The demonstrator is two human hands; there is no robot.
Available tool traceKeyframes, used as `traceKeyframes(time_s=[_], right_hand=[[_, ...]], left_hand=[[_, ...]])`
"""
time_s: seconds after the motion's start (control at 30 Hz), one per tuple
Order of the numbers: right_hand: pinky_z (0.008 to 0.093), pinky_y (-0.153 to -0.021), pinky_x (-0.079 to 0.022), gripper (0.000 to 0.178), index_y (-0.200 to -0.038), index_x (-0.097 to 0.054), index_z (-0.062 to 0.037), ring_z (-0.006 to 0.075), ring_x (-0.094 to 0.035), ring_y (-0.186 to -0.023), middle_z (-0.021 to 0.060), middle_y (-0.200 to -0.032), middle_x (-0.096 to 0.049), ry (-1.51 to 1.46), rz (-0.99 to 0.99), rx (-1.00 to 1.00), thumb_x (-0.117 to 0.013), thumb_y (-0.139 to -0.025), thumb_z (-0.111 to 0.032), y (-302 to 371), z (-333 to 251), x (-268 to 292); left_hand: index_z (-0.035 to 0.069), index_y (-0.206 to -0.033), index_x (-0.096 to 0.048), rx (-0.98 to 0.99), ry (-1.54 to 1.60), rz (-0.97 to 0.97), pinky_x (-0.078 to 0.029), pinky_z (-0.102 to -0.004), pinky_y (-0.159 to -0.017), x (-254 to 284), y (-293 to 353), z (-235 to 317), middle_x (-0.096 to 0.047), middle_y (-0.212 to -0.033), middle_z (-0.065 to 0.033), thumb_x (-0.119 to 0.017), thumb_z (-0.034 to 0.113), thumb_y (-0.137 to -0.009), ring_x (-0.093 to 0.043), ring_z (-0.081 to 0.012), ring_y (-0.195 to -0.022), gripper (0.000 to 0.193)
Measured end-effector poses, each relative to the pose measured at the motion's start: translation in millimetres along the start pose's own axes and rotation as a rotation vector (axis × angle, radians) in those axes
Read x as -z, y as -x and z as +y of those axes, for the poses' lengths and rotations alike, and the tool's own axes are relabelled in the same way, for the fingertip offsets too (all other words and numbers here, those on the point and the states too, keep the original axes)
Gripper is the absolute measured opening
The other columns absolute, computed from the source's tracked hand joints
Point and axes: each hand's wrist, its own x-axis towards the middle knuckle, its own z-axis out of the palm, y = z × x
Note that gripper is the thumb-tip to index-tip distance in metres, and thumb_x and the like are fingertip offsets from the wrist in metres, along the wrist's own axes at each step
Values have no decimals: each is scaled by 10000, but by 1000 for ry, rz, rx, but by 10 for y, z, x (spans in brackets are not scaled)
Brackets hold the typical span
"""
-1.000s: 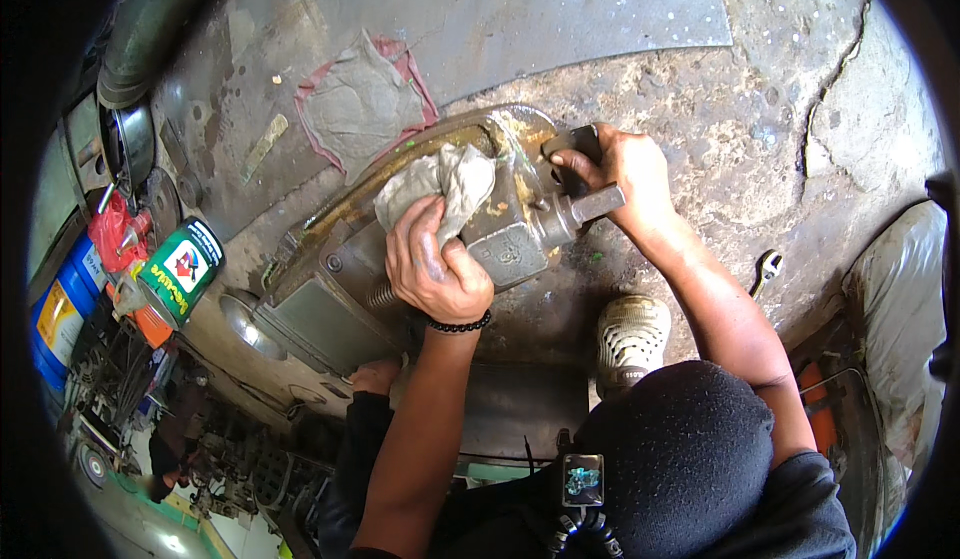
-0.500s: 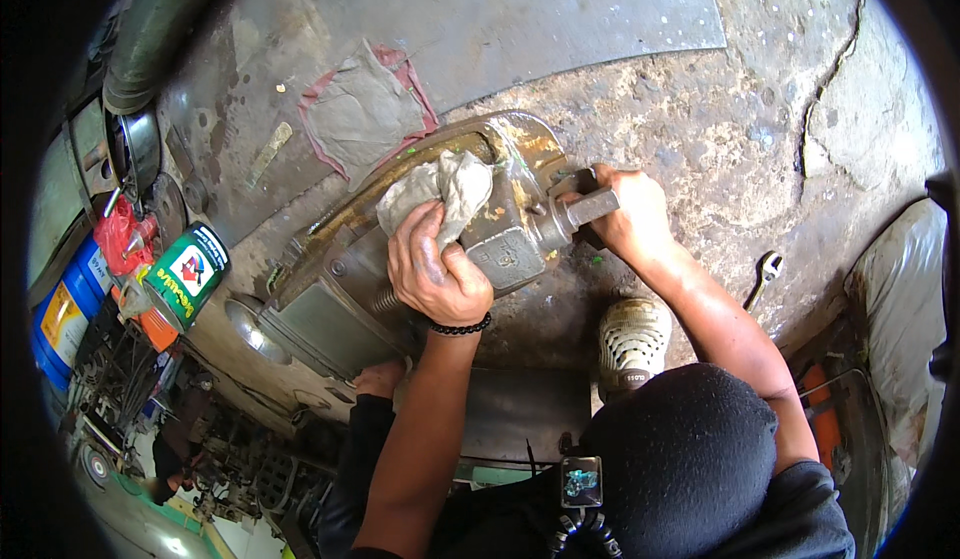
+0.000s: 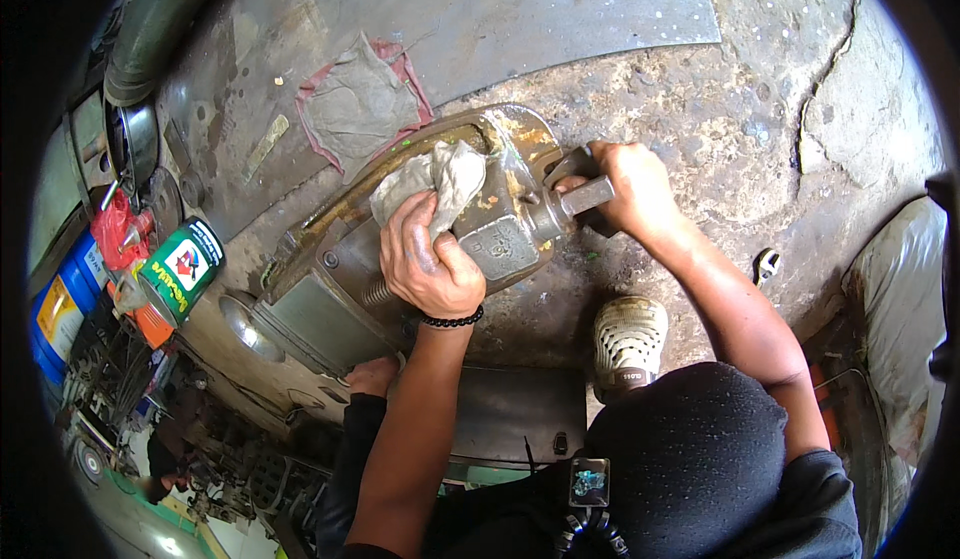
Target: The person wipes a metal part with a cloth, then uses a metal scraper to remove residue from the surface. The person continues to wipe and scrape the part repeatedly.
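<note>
A heavy, worn metal vise [image 3: 500, 239] lies aslant on the floor, with yellowish residue along its far side. My left hand [image 3: 430, 269] is closed on a crumpled greyish-white rag [image 3: 432, 181], which rests against the vise's top. Out of the vise's right end sticks a square-ended screw shaft [image 3: 590, 196]. Just beyond that shaft, my right hand [image 3: 638, 191] curls its fingers round a dark metal part at the same end; the fingertips are partly hidden. Part of the threaded screw [image 3: 376, 292] shows beside my left hand.
A grey cloth with red edges [image 3: 362, 109] lies behind the vise, near a metal sheet [image 3: 560, 9]. Left are a green can [image 3: 182, 274], a blue container [image 3: 68, 304] and a red plastic bag [image 3: 118, 231]. A wrench [image 3: 767, 267] lies right. My shoe [image 3: 630, 339] stands close by.
The vise and my left hand with the rag sit slightly further up and left in the picture. My right hand has risen a little, showing more of the dark metal part.
</note>
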Motion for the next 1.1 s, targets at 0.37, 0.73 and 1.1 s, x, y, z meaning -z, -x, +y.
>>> traceKeyframes(time_s=[0.37,0.73,1.1], right_hand=[[472,-747,-581,258,-886,-726,-62,402,-719,-806,205,-790,-714,1,16,-47,-779,-823,-306,-16,13,0],[483,-739,-584,175,-913,-715,-81,385,-727,-825,191,-817,-724,96,100,53,-739,-802,-214,38,60,-30],[475,-739,-589,137,-881,-717,-70,397,-723,-798,201,-796,-718,23,13,-8,-712,-778,-160,23,-12,-76]], left_hand=[[-9,-1022,-666,24,-14,15,-518,-489,-836,-16,30,23,-698,-1013,-168,-471,119,-880,-671,-384,-911,273],[-4,-1012,-662,20,-19,2,-510,-489,-849,-12,14,34,-695,-1025,-173,-454,163,-908,-663,-390,-929,286],[-19,-1010,-656,29,-28,-20,-517,-487,-843,6,34,13,-691,-1021,-179,-472,102,-870,-668,-391,-921,261]])
